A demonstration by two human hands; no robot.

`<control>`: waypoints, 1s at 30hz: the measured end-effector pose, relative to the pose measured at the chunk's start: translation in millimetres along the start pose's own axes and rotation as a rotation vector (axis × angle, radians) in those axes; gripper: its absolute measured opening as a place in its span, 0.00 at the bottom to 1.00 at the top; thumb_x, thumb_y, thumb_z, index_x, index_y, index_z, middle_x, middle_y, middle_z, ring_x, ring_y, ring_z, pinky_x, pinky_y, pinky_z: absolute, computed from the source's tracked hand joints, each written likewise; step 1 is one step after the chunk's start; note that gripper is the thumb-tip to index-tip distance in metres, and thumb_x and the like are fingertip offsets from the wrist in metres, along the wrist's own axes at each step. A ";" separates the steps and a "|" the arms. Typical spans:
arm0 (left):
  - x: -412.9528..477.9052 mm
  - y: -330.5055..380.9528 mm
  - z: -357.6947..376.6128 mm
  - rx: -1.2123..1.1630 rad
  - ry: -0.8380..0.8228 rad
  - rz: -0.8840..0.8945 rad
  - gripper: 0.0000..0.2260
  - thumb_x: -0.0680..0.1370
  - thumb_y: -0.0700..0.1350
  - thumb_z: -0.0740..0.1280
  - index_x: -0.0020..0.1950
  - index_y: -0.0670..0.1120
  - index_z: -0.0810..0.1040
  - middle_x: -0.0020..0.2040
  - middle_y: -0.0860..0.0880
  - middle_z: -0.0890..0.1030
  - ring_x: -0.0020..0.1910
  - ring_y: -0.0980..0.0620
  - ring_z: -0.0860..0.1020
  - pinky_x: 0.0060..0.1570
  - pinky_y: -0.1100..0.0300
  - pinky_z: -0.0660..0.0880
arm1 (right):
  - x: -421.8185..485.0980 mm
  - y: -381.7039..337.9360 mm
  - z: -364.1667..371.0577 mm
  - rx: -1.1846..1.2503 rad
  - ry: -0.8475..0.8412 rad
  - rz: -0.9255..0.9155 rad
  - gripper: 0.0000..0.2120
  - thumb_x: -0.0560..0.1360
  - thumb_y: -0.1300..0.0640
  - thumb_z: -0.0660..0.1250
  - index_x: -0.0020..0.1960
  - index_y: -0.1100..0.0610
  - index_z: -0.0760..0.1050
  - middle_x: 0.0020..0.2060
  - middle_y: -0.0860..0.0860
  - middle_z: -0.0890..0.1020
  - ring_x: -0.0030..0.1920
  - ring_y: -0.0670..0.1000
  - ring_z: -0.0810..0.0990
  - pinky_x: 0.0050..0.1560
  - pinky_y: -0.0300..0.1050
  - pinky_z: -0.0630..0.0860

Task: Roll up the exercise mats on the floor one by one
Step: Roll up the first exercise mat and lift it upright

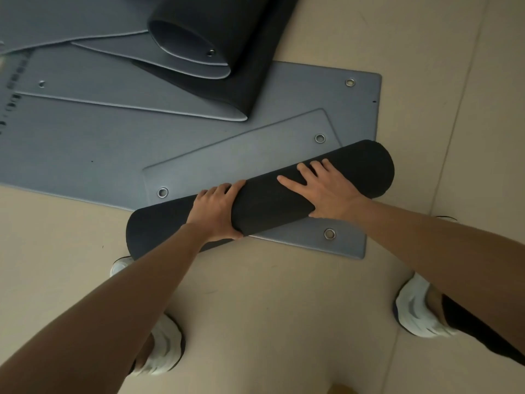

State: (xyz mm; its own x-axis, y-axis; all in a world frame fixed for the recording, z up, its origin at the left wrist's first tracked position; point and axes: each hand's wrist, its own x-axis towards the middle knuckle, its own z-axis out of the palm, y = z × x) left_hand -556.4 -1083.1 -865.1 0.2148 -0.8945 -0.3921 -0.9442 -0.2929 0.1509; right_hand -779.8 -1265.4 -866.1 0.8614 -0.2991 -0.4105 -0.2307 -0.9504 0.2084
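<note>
Fig.: head view, looking down at a beige floor. Nearest, two white shoes are standing apart, the left shoe near-left and the right shoe near-right, w/ both bare forearms reaching fwd between them.

Mid-scene, a black rolled mat is lying diagonally, its left end nearer and its right end farther. It is resting partly on the floor and partly on the unrolled grey part of the same mat, which is showing a metal eyelet just near the roll.

The left hand is wrapping around the roll left of its middle, grip curled on the roll w/ fingers over the top and thumb at the near side. The right hand is lying flat on top, right of middle, grip spread, fingers splayed and pressing on the surface.

Beyond the roll, a large grey flat mat is lying under the others, w/ eyelets at its corners. Farthest, a loosely curled mat, black outside and grey inside, is sitting on overlapping grey sheets.
</note>
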 end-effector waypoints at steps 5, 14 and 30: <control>-34.8 11.3 12.6 -0.049 -0.150 0.042 0.59 0.56 0.66 0.80 0.80 0.59 0.53 0.69 0.50 0.75 0.64 0.45 0.77 0.64 0.47 0.75 | -45.6 -24.7 -0.4 0.066 -0.065 -0.060 0.58 0.70 0.32 0.72 0.82 0.47 0.36 0.75 0.62 0.62 0.71 0.63 0.67 0.74 0.60 0.64; -43.7 10.5 25.1 0.009 -0.115 0.127 0.58 0.65 0.69 0.75 0.84 0.55 0.43 0.84 0.47 0.52 0.83 0.41 0.50 0.80 0.38 0.48 | -37.5 -9.0 0.4 0.287 -0.145 -0.063 0.58 0.66 0.32 0.76 0.82 0.39 0.42 0.78 0.53 0.63 0.70 0.57 0.66 0.68 0.54 0.68; 20.3 18.6 19.2 0.004 0.070 0.033 0.61 0.57 0.79 0.71 0.83 0.59 0.48 0.83 0.49 0.58 0.80 0.42 0.59 0.79 0.40 0.55 | -70.1 56.6 63.7 0.792 0.379 0.650 0.49 0.68 0.32 0.73 0.80 0.53 0.59 0.76 0.57 0.64 0.73 0.62 0.63 0.72 0.62 0.66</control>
State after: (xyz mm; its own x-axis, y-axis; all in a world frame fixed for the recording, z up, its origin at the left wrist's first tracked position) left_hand -574.5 -1100.2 -887.7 0.2003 -0.9252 -0.3223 -0.9521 -0.2614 0.1587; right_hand -882.1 -1303.6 -882.0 0.5216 -0.8472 -0.1008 -0.8010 -0.4456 -0.3999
